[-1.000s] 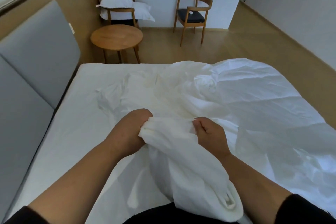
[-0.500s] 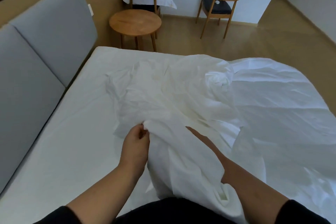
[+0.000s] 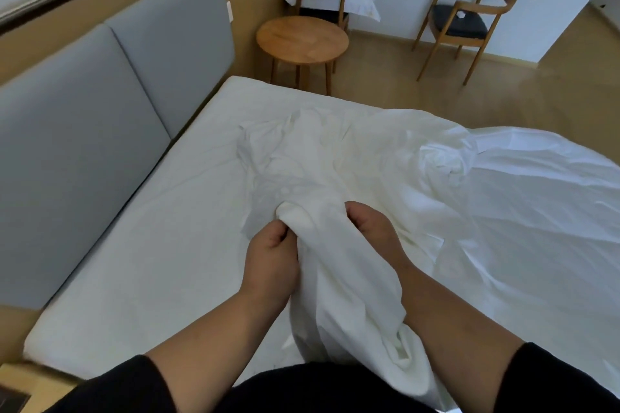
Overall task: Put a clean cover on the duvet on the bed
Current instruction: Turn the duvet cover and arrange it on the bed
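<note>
Left hand (image 3: pixel 271 255) and right hand (image 3: pixel 372 231) each grip the cover (image 3: pixel 342 278) (bunched), its ridge running away from the person.

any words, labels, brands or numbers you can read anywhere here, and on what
None: no readable text shows in this view.
The small white tag on the edge of the grey padded headboard is too small to tell if it bears print.
The white spot on the dark seat of the wooden armchair shows no letters.
</note>
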`<state>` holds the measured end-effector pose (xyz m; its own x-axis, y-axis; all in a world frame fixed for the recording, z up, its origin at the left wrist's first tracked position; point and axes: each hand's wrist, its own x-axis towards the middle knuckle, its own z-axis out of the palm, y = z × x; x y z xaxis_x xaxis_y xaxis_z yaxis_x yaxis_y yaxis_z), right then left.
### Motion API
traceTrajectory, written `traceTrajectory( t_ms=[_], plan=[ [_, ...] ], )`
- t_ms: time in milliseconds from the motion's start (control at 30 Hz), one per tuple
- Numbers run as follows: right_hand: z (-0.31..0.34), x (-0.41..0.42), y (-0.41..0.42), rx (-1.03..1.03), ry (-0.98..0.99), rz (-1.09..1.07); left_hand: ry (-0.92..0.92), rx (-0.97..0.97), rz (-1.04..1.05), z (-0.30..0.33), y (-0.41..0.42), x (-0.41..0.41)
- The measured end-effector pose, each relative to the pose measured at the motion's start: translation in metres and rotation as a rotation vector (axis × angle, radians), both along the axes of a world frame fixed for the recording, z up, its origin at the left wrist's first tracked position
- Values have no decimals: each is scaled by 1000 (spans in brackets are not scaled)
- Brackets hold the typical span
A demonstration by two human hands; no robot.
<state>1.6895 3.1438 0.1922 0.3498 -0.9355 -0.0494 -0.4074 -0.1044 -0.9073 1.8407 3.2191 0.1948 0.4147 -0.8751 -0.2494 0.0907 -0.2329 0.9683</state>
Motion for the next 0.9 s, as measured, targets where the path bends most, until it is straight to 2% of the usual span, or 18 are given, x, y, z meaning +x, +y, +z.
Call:
traceTrajectory(
  t_ms=[167, 233, 333, 400, 467, 533, 567, 633, 733, 833, 900],
  plan=[
    [0, -7, -13, -23, -25, -105, 56, 14, 159, -4, 3, 11],
    [-2, -11, -20, 11, -38, -155, -41, 1, 160, -5, 6, 19],
    [-2, -10, -20, -8, -43, -151, -414, 19, -211, -9, 14, 36],
    [-2, -7, -19, -27, -24, -124, -504, 102, -402, -11, 16, 44],
    [-2, -6, -19, -38, -4, -64, -596, 112, -484, -13, 19, 52],
    [-1, -8, -18, -33, 6, 4, -635, 9, -445, -11, 25, 56],
    [-1, -9, -18, -22, 7, 27, -587, -63, -383, -8, 29, 56],
    [-1, -9, -18, 22, 4, 37, -365, -139, -246, -1, 34, 51],
    [2, -8, -20, 87, 29, 41, -17, -78, -72, -1, 28, 45],
    [-2, -13, -25, 75, 124, 3, 241, -20, 59, -7, 21, 48],
    [-2, -14, -27, 50, 170, -1, 340, 20, 103, -10, 20, 49]
  ],
)
